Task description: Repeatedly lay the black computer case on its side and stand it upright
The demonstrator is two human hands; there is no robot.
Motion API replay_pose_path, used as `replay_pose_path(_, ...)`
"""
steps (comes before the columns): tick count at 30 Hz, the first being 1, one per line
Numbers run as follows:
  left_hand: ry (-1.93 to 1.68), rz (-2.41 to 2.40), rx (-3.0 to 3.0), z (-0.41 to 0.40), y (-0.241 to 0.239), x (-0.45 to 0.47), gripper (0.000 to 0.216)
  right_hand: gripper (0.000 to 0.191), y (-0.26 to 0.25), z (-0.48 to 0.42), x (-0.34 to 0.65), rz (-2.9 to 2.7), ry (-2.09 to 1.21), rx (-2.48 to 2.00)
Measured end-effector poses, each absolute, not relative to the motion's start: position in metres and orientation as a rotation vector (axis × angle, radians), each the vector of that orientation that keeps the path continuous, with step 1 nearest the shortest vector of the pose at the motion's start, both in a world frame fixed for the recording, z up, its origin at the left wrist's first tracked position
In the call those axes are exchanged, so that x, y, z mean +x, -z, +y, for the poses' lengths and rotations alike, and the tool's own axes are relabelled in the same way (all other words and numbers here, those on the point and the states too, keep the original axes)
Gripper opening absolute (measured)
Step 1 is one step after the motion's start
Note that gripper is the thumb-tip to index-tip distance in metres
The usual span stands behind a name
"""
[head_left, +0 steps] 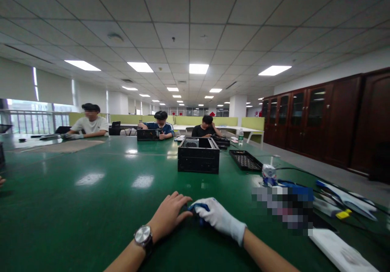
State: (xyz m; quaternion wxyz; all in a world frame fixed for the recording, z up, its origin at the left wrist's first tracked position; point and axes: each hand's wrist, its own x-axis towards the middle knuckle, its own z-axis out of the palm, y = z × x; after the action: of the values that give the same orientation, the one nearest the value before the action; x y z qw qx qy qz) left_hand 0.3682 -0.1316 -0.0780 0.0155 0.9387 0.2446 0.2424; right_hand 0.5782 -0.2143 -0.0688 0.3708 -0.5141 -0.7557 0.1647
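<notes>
My left hand (171, 215) is bare, with a wristwatch (143, 235) on its wrist. Its fingers reach out over the green table, thumb and forefinger apart, with nothing seen between them. Close beside its fingertips is my right hand (215, 215), in a white work glove with blue-coated fingers. The right fingers curl inward; whether anything is inside them is hidden. Beyond both hands a black computer case (198, 160) stands on the green table (109, 211), its top side open with a metal box inside.
A black perforated panel (245, 160) lies right of the case. Further right are a white and blue bundle (269, 174), cables, a glove-like white and blue item (347, 199) and a white strip (341, 249). Three people sit across the table, one at another black case (148, 135).
</notes>
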Motion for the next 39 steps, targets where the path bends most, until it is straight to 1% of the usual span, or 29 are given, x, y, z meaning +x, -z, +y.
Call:
replay_pose_path(4,-0.875,0.889,2.937,-0.103,0.079,0.354,0.020,0.035,0.073,-0.211,0.610,-1.811,-0.581,-1.374)
replay_pose_path(6,-0.886,0.910,2.973,-0.084,0.074,0.354,0.023,0.043,0.078,-0.206,0.626,-1.650,-0.680,-1.373)
replay_pose_path(7,-0.899,0.903,3.001,-0.073,0.069,0.357,0.029,0.048,0.080,-0.204,0.633,-1.545,-0.735,-1.352)
replay_pose_path(9,-0.941,0.860,3.067,-0.051,0.054,0.374,0.050,0.056,0.085,-0.202,0.646,-1.318,-0.846,-1.268)
replay_pose_path(10,-0.963,0.829,3.101,-0.040,0.044,0.386,0.060,0.058,0.087,-0.201,0.652,-1.223,-0.889,-1.219)
replay_pose_path(11,-0.981,0.799,3.134,-0.028,0.034,0.400,0.065,0.058,0.088,-0.202,0.657,-1.143,-0.925,-1.175)
replay_pose_path(16,-1.013,0.818,3.221,0.034,-0.016,0.479,0.057,0.054,0.097,-0.208,0.674,-0.913,-1.055,-1.035)
replay_pose_path(19,-1.024,0.948,3.206,0.069,-0.036,0.519,0.060,0.059,0.099,-0.209,0.674,-0.908,-1.178,-0.953)
replay_pose_path(21,-0.965,1.025,3.189,0.089,-0.042,0.540,0.056,0.064,0.098,-0.207,0.675,-0.933,-1.226,-0.926)
replay_pose_path(23,-0.823,1.083,3.168,0.105,-0.042,0.554,0.048,0.066,0.096,-0.204,0.680,-0.930,-1.214,-0.917)
replay_pose_path(24,-0.744,1.113,3.152,0.111,-0.040,0.559,0.050,0.066,0.096,-0.201,0.684,-0.909,-1.197,-0.911)
replay_pose_path(27,-0.619,1.226,3.105,0.119,-0.029,0.565,0.067,0.060,0.095,-0.193,0.701,-0.767,-1.088,-0.907)
replay_pose_path(28,-0.626,1.259,3.102,0.118,-0.026,0.565,0.069,0.057,0.096,-0.190,0.707,-0.712,-1.041,-0.909)
replay_pose_path(30,-0.658,1.287,3.124,0.111,-0.022,0.562,0.065,0.054,0.097,-0.187,0.719,-0.614,-0.957,-0.903)
replay_pose_path(33,-0.666,1.275,3.176,0.091,-0.025,0.554,0.055,0.057,0.100,-0.188,0.736,-0.561,-0.846,-0.844)
replay_pose_path(35,-0.660,1.276,3.200,0.069,-0.030,0.544,0.052,0.061,0.100,-0.191,0.746,-0.599,-0.743,-0.833)
replay_pose_path(39,-0.669,1.285,3.235,-0.005,-0.035,0.505,0.048,0.071,0.093,-0.198,0.763,-0.670,-0.597,-0.866)
